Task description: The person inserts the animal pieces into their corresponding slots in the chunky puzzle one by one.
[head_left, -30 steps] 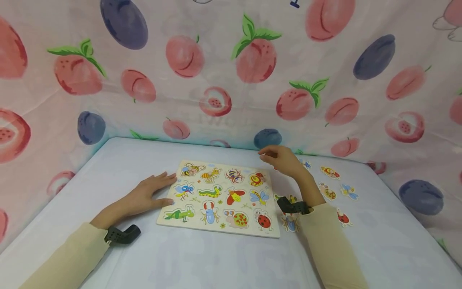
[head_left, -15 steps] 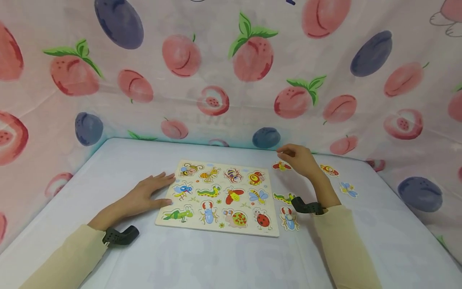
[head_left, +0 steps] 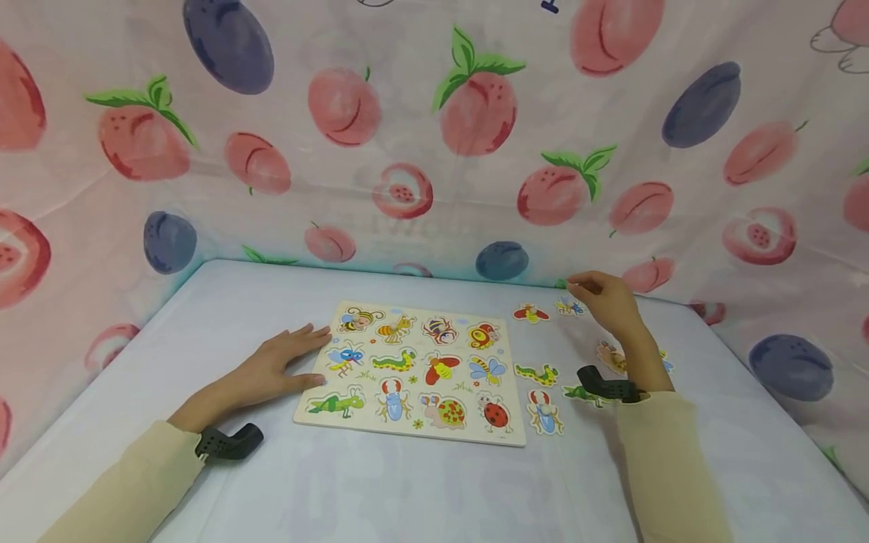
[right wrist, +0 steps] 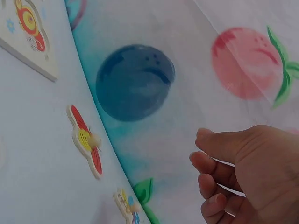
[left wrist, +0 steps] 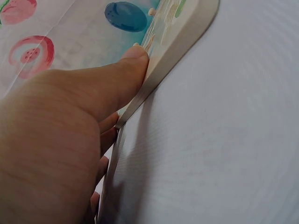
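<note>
A wooden insect puzzle board [head_left: 370,423] lies flat on the table. My left hand [head_left: 274,366] rests at its left edge, fingers fairly straight; in the left wrist view the thumb [left wrist: 133,58] touches the board's rim. Above the far right of the table hovers my right hand [head_left: 611,305], loosely curled. Nothing shows between its thumb and fingers in the right wrist view. Nearest to it are a mosquito piece [head_left: 569,306] and a red-winged insect piece [head_left: 531,313], which has a small knob. A snail piece [head_left: 612,357] sits below the hand, partly covered by the arm.
Right of the board lie a caterpillar piece [head_left: 536,374], a blue stag beetle piece [head_left: 545,412] and a grasshopper piece [head_left: 587,394] half behind the wrist camera. A blue-winged piece [head_left: 667,363] peeks out past the right forearm. A fruit-print curtain [head_left: 407,113] closes off the back.
My right hand has moved right, from beside the board's far right corner to past the mosquito piece, uncovering pieces on the way. The left hand has stayed at the board.
</note>
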{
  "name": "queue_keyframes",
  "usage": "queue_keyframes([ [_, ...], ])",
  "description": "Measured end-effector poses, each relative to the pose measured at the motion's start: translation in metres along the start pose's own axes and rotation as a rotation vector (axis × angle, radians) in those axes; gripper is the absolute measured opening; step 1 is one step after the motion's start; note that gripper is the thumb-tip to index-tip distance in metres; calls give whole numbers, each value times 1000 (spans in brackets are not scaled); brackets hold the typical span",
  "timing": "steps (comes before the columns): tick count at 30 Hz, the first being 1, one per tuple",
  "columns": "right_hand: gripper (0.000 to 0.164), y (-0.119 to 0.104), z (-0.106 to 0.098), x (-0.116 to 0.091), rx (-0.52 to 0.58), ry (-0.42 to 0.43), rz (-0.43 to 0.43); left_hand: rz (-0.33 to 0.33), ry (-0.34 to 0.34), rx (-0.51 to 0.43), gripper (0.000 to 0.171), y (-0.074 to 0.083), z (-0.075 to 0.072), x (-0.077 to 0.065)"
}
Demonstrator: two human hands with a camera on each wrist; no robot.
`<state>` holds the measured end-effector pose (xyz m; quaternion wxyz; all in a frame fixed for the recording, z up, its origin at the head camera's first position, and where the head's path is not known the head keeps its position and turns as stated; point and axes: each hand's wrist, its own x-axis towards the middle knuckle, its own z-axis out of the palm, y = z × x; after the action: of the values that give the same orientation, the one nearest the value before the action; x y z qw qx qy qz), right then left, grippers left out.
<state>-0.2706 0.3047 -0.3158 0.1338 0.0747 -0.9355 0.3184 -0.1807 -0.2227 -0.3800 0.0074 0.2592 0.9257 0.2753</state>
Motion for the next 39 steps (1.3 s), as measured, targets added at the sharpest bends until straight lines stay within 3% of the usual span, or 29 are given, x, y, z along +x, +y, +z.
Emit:
queue_keyframes([
  [9, 37, 20, -5, -4, -31, 78, 80, 2, -1, 1, 74, -1, -1, 0],
  [20, 32, 51, -12, -12, -119, 84, 121, -22, -7, 0, 75, -4, 3, 3],
  [28, 36, 69, -4, -17, -140, 71, 299, -30, -3, 3, 75, -5, 3, 2],
  [34, 42, 77, 1, -18, -155, 75, 488, -15, -4, 8, 75, -3, 2, 2],
  [39, 40, 82, 1, -19, -190, 71, 502, -17, -1, 12, 75, -4, 3, 1],
])
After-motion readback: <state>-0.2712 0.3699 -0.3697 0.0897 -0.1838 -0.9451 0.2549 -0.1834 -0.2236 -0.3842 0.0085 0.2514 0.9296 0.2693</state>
